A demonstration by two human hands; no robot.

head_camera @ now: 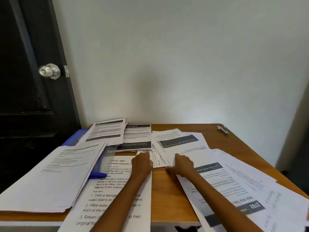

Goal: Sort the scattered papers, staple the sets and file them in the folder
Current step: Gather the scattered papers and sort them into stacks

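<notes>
Wooden desk against a pale wall, covered in loose printed sheets. Black door with a round metal knob at far left.

Left hand: palm down on the big near-centre sheet, the one headed "ID: 3062 ... Counter". Fingertips reach the small narrow slip lying between the two hands. Fingers curled and blurred, so can't tell if the grip is pinching the slip or just pressing on it.

Right hand: flat on the edge of the right-hand sheets, fingers spread and pointing left toward the slip. Looks released, pressing down, nothing grasped.

Paper layout:
- left stack: several sheets overhanging the near-left desk edge
- two sheets with dark header bars at the back: one far-left, one beside it at centre, overlapping
- right spread: upside-down sheets fanned to the near-right edge, one marked "2762"

Blue folder: back left, mostly buried under the left stack and the far-left sheet, only its corner and part of a clear cover showing. A blue clip or pen-like piece sits at its near end, can't tell which.

Stapler: small, metal, far-right corner of the desk, well apart from both hands and clear of the papers.
</notes>
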